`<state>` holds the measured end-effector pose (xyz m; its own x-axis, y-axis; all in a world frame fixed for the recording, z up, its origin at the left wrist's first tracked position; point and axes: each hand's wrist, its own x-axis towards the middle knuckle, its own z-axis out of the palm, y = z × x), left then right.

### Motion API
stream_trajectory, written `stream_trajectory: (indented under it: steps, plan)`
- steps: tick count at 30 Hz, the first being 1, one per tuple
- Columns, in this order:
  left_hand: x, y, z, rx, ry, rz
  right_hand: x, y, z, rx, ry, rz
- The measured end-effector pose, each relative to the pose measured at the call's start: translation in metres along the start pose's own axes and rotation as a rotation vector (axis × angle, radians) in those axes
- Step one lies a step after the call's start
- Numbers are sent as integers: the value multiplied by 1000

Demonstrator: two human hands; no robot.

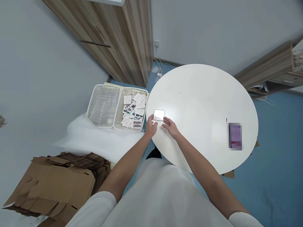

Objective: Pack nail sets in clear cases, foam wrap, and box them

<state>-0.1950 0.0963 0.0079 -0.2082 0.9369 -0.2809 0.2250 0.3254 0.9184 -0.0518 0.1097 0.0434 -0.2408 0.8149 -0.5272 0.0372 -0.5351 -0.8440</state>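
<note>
Clear plastic case [159,115] mid-frame between my left hand [151,127] and right hand [171,127], can't tell if pinched; cards [139,105] left-of-centre unreadable tbh

the contents of a small case [159,115] between the left hand [151,127] and right hand [172,128] are too small to make out. print on cards [139,98] in a basket [117,116] is unreadably small. a purple item [236,135] on the tabletop [201,104] is blurred into blocks. the top edge crops a wooden cabinet [134,37]; the bottom, flattened cardboard [61,186] and a shirt [163,195].
</note>
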Motion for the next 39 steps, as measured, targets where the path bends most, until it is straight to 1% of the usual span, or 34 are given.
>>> stream_trajectory:
  steps: [2,5,10,15,18,20,24,28,30,32,35,36,39]
  plan:
    - [-8,4,7,-14,-11,41,-8,6,-12,11,14,-27]
    - [-23,11,25,-7,-56,95,-25,17,-36,12,45,-84]
    - [-61,23,68,27,-170,159,-70,37,-88,-6,120,-145]
    - [-104,27,117,60,-293,176,-118,63,-144,-58,198,-138]
    - [-125,24,138,115,-331,164,-137,82,-169,-64,209,-138]
    - [-136,22,148,159,-345,150,-144,93,-178,-69,206,-142]
    - [-149,17,158,233,-348,125,-148,110,-187,-93,170,-149]
    - [-153,14,163,311,-352,116,-147,119,-188,-172,118,-152]
    - [-154,12,163,357,-355,133,-148,121,-188,-247,104,-183]
    - [-154,11,162,420,-341,193,-151,123,-188,-376,140,-247]
    - [-156,7,155,533,-323,327,-159,127,-188,-671,226,-348]
    - [-156,5,151,573,-340,361,-162,129,-189,-780,227,-372]
    - [-159,-1,138,691,-430,403,-168,135,-189,-1056,162,-424]
